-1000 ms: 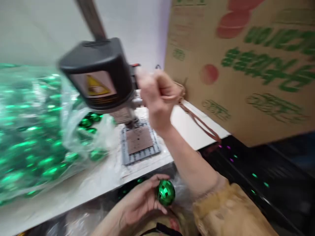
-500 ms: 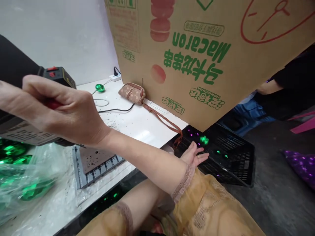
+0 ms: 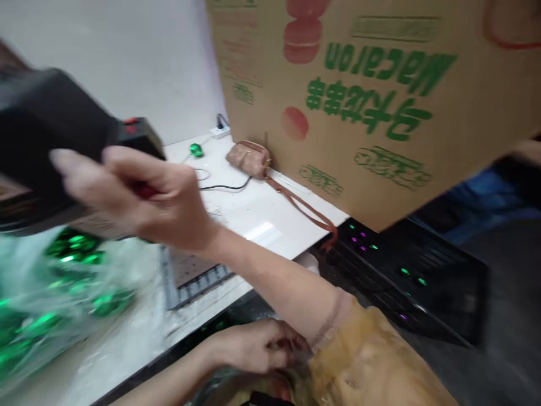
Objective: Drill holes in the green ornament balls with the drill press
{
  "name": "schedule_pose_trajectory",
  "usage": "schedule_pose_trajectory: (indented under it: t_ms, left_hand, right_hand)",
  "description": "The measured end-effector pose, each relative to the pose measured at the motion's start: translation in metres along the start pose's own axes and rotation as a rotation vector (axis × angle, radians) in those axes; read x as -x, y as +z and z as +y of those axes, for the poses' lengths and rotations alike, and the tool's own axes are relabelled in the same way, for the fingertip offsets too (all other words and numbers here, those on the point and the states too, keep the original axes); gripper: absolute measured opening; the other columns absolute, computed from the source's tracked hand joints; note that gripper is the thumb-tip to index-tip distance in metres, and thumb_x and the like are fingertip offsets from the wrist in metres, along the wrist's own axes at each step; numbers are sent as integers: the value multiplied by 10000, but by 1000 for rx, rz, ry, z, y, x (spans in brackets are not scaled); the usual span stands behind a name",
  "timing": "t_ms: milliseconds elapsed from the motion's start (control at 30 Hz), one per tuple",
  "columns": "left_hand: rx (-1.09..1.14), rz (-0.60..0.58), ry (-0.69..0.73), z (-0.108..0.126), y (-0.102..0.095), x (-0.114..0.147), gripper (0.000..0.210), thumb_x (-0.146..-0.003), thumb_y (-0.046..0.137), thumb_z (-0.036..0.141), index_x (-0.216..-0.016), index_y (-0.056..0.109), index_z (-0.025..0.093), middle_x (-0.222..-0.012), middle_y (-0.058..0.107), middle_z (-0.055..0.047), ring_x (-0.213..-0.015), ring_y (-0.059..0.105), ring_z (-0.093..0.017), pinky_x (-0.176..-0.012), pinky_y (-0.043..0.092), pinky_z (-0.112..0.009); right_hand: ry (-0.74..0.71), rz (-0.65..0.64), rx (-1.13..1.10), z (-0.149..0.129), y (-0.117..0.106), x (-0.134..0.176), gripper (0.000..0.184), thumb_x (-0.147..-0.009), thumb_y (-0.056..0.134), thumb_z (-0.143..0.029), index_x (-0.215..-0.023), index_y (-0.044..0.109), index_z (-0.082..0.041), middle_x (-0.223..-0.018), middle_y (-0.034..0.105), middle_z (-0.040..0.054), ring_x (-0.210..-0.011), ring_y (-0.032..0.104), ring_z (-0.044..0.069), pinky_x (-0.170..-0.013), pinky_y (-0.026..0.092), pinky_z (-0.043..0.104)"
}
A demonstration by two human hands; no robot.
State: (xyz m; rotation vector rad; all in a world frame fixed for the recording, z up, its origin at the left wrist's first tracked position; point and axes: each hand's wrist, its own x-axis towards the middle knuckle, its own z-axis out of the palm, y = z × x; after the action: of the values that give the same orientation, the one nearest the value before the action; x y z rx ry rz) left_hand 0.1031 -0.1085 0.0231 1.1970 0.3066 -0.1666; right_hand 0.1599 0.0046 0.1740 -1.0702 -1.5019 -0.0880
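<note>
My right hand (image 3: 156, 197) is wrapped round a black hand-held power tool (image 3: 54, 129) with red buttons and a red trigger, held up at the left. Just beneath them on the table lies a grey tray with a brown sheet (image 3: 190, 268). My left hand (image 3: 270, 344) is low in front of me, under my right forearm, over a clear plastic bag (image 3: 220, 378). Its fingers are curled and blurred; what they hold, if anything, is hidden. Shiny green balls (image 3: 76, 248) fill a clear bag at the left. Several small green and purple balls show in a black crate (image 3: 456, 299).
A large cardboard box (image 3: 359, 113) stands on the white table (image 3: 262, 231). Against it lies a brown pouch (image 3: 249, 159) whose strap hangs over the edge. Behind are a green ball (image 3: 196, 150), a dark cable and a power strip (image 3: 220, 132). A person's blue clothing shows at the right.
My left hand has drawn back from the crate to my lap. The green ball that was in the air beside it is no longer there. My right hand still grips the tool; the view has shifted left.
</note>
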Motion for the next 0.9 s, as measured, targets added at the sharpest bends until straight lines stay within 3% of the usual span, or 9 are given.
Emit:
schedule_pose_trajectory:
  t_ms: [67, 133, 267, 367, 433, 500, 700, 800, 900]
  left_hand:
    - [-223, -31, 5, 28, -18, 45, 205, -825, 638, 178, -952, 797, 202, -1053, 791, -64, -1005, 707, -265, -920, 535, -353]
    - [-317, 155, 43, 51, -43, 91, 179, -867, 572, 201, -847, 749, 179, -1062, 788, -93, -1019, 714, -256, -923, 533, -354]
    - [-587, 999, 113, 75, -110, 173, 176, -813, 493, 143, -691, 614, 179, -877, 750, -85, -916, 697, -224, -908, 516, -361]
    - [-948, 1451, -241, 79, -158, 205, 230, -768, 464, 60, -814, 664, 166, -960, 708, -104, -997, 669, -254, -954, 493, -377]
    - [-1041, 1515, -472, 77, -182, 210, 270, -757, 505, 28, -921, 685, 145, -1085, 686, -146, -1071, 656, -291, -980, 478, -394]
    - [-1024, 1497, -565, 72, -198, 209, 274, -726, 569, 11, -944, 687, 128, -1116, 677, -178, -1073, 658, -326, -970, 476, -415]
    - [-994, 1493, -521, 65, -208, 209, 324, -781, 624, 71, -1091, 685, 143, -1156, 679, -157, -1057, 655, -309, -951, 495, -405]
    - [-846, 1512, -266, 67, -196, 209, 371, -934, 539, 225, -1297, 598, 173, -1109, 669, -108, -939, 669, -230, -843, 530, -343]
    - [-313, 1375, 207, 65, -174, 204, 447, -962, 535, 447, -1345, 547, 215, -985, 662, -59, -724, 652, -174, -629, 499, -288]
  right_hand:
    - [74, 83, -294, -8, -14, 1, 246, -971, 476, -266, -780, 631, -254, -639, 489, -60, -634, 382, -17, -580, 526, 156]
    - [76, 202, -515, -10, -21, 1, 384, -958, 526, -225, -588, 425, -207, -561, 359, -68, -566, 328, -1, -512, 425, 204]
    - [15, 296, -633, -2, -14, 2, 436, -926, 611, -207, -552, 389, -180, -509, 378, -76, -502, 343, 16, -508, 331, 250]
    - [0, 323, -706, 0, -10, 3, 447, -914, 618, -217, -547, 367, -183, -476, 371, -74, -452, 337, 30, -482, 288, 274]
    - [3, 348, -722, -1, -11, 4, 450, -901, 629, -205, -544, 356, -180, -465, 376, -73, -436, 348, 31, -483, 292, 281]
    - [21, 370, -715, -1, -11, 5, 449, -894, 639, -202, -541, 362, -176, -468, 378, -69, -441, 376, 31, -492, 303, 286]
    - [26, 377, -721, -1, -8, 5, 452, -890, 642, -209, -544, 352, -178, -468, 369, -70, -432, 384, 32, -478, 274, 294]
    - [15, 386, -748, -2, -8, 5, 446, -887, 634, -195, -554, 337, -180, -464, 357, -74, -419, 371, 29, -482, 263, 295]
    - [38, 401, -718, -3, -7, 5, 439, -892, 631, -204, -551, 356, -179, -464, 348, -73, -423, 375, 26, -476, 253, 288]
